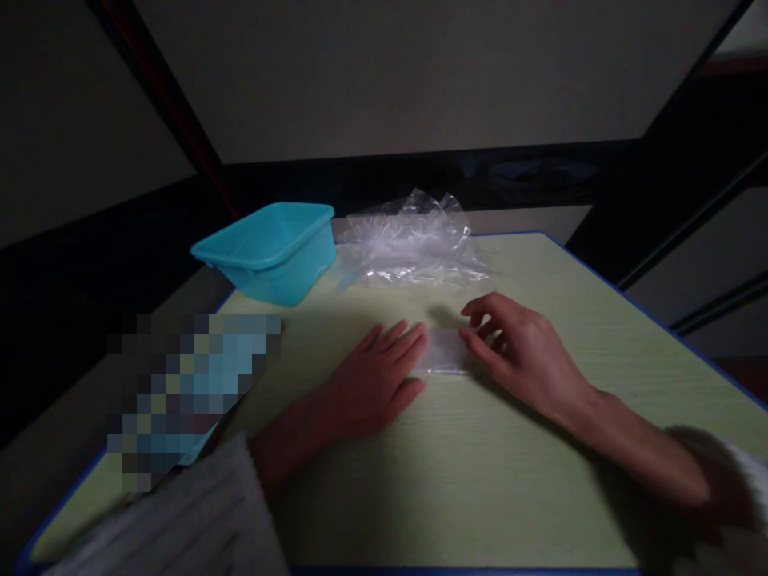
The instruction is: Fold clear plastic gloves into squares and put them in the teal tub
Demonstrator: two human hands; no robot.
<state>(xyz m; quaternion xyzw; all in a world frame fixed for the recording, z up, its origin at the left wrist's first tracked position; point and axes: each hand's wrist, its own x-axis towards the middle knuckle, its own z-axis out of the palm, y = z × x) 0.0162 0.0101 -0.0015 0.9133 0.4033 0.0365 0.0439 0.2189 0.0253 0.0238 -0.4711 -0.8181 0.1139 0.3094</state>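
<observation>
A small clear plastic sleeve point(445, 352) lies flat on the pale green table, its left end under the fingertips of my left hand point(381, 384). That hand is open and palm down, with fingers stretched out. My right hand point(525, 356) hovers at the sleeve's right end, thumb tip close to its upper right corner. Its fingers are loosely curved, and a gap shows between thumb and forefinger. Whether the thumb touches the sleeve I cannot tell.
A turquoise plastic basin point(270, 248) stands at the table's back left. Crumpled clear plastic bags point(414, 248) lie along the back edge. A blurred-out light blue item point(210, 376) lies at the left. The table point(480, 488) has a blue edge; dark panels rise behind it.
</observation>
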